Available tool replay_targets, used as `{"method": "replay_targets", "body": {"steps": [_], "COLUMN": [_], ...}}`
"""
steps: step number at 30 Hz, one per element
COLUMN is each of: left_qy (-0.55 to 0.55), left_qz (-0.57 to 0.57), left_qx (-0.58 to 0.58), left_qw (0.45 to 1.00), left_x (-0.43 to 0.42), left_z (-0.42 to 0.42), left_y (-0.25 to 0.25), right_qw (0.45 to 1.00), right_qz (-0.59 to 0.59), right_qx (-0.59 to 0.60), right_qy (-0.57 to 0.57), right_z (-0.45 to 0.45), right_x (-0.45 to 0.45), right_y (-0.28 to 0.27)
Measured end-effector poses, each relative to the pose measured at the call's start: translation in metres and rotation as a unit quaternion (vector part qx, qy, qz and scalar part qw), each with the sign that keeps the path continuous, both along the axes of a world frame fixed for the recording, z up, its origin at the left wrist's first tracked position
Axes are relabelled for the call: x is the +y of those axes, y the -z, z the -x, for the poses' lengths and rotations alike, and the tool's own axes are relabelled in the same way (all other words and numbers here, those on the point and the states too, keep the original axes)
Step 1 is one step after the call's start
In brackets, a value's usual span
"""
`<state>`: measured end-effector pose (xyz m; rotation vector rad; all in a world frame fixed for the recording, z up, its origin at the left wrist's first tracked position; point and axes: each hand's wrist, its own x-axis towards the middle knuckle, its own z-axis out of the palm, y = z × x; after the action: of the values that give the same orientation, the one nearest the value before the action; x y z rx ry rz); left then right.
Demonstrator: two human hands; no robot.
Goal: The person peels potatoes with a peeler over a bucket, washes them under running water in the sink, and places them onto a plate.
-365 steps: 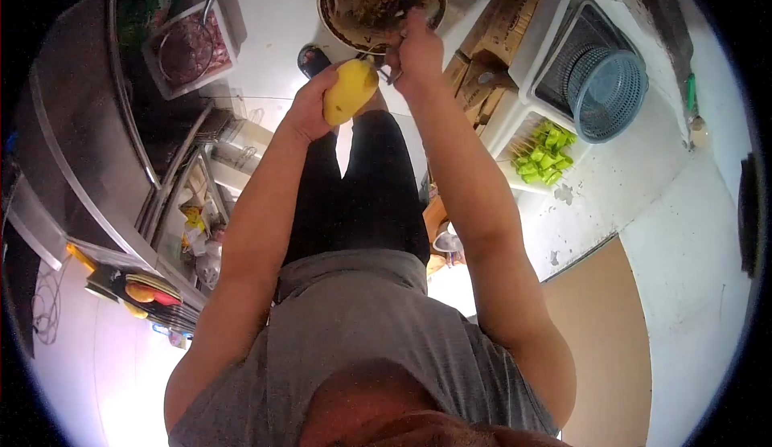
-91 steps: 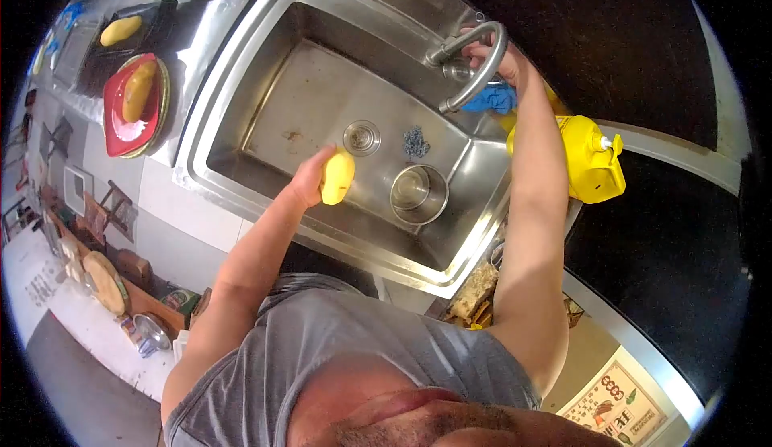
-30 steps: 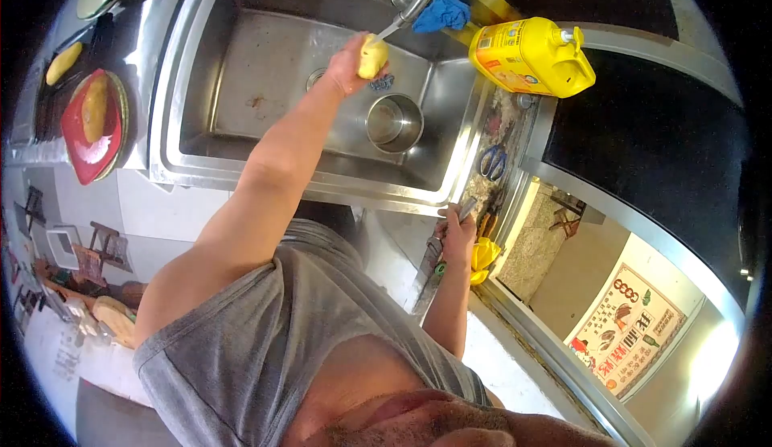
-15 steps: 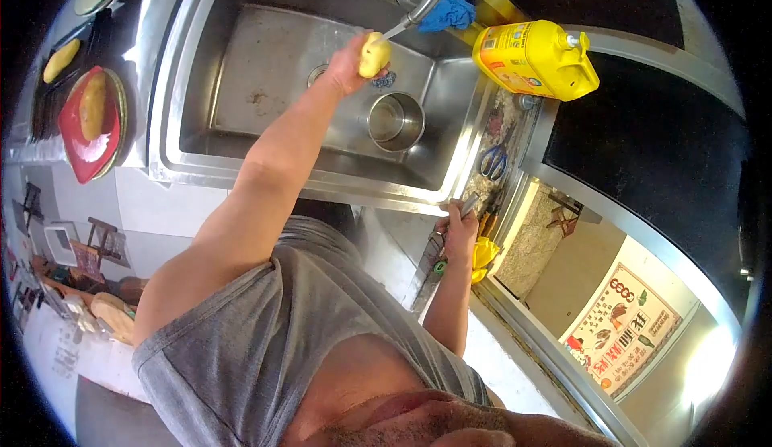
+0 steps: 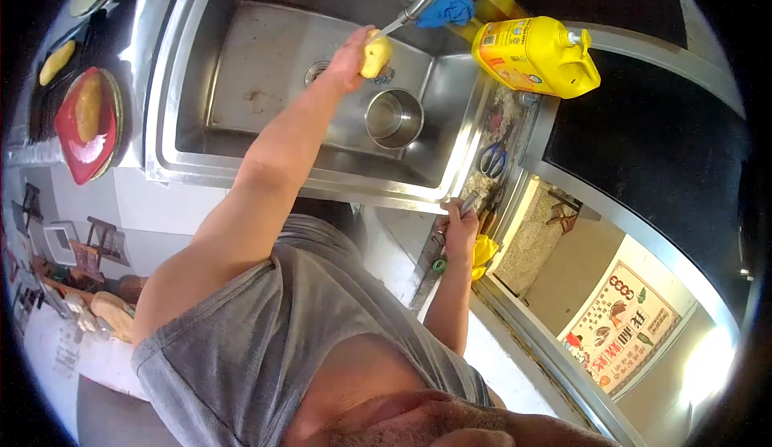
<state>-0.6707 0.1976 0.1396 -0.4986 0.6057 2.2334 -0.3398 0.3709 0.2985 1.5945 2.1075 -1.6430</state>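
Note:
My left hand (image 5: 347,65) is closed around a peeled yellow potato (image 5: 375,57), holding it over the sink (image 5: 265,69) right at the end of the curved faucet (image 5: 426,1). Beneath and to the right of it, a round metal cup (image 5: 394,117) stands on the sink floor. My right hand (image 5: 460,226) is by the sink's front right corner, its fingers wrapped round a tool with a metal handle (image 5: 470,200); the rest of that tool is too unclear to name. Just beside this hand lie a yellow crumpled item (image 5: 484,256) and a small green round thing (image 5: 439,265).
A large yellow jug (image 5: 535,57) and a blue cloth (image 5: 446,9) sit behind the sink's right side. Scissors (image 5: 492,160) lie on the narrow ledge. At left, a red plate (image 5: 92,153) carries an unpeeled potato (image 5: 88,109); another potato (image 5: 56,63) lies beyond it.
Both hands keep nearly the same places and grips. The potato looks slightly turned in my left hand, and the whole view has shifted a little.

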Motion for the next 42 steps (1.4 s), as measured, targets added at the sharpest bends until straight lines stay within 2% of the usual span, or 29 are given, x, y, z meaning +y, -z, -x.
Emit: {"method": "replay_targets", "body": {"steps": [4,7,10,13,16,19,22,25,31,34,37,40,42], "left_qy": [-0.046,-0.014,0.015,0.025,0.041,0.042,-0.027,-0.014,0.052,0.063,0.085,0.059,0.014], "left_qz": [-0.069,-0.042,0.070,0.059,0.080,0.062,-0.004,-0.050,-0.082,-0.036,0.000,-0.009,-0.012], "left_qx": [-0.023,0.042,0.068,0.093,0.041,-0.033,-0.096,0.001,0.015,0.148,0.101,0.095,0.050], "left_qw": [0.996,0.998,0.995,0.994,0.995,0.997,0.995,0.999,0.995,0.986,0.991,0.994,0.999], "left_x": [0.001,0.004,0.008,0.008,0.001,0.002,0.007,0.010,0.013,0.004,0.003,-0.005,-0.006], "left_z": [-0.005,-0.005,-0.005,-0.005,0.000,0.005,0.007,0.009,0.017,0.012,0.008,-0.005,-0.014], "left_y": [0.006,0.017,0.015,0.011,-0.007,0.010,0.013,0.028,-0.002,-0.013,-0.002,0.003,0.003], "right_qw": [1.000,1.000,1.000,1.000,0.999,1.000,1.000,1.000,0.999,0.998,0.998,0.998,0.999], "right_qz": [0.011,0.009,-0.013,-0.026,-0.034,-0.019,-0.015,-0.013,-0.044,-0.053,-0.053,-0.034,-0.019], "right_qx": [0.000,0.005,-0.009,-0.003,-0.009,0.001,0.003,-0.013,0.001,-0.032,-0.031,-0.031,-0.017], "right_qy": [0.009,0.012,-0.008,-0.010,-0.013,0.012,0.011,0.010,-0.022,-0.025,-0.021,-0.034,-0.024], "right_z": [0.000,0.004,0.007,0.011,0.012,0.009,0.010,0.010,0.006,0.005,0.008,0.010,0.013], "right_x": [0.003,0.001,0.001,-0.005,-0.009,-0.009,-0.011,-0.009,-0.004,-0.003,-0.007,-0.004,-0.005], "right_y": [-0.001,-0.002,-0.003,-0.005,-0.007,-0.004,-0.008,-0.007,-0.004,-0.004,-0.002,0.003,0.003]}}
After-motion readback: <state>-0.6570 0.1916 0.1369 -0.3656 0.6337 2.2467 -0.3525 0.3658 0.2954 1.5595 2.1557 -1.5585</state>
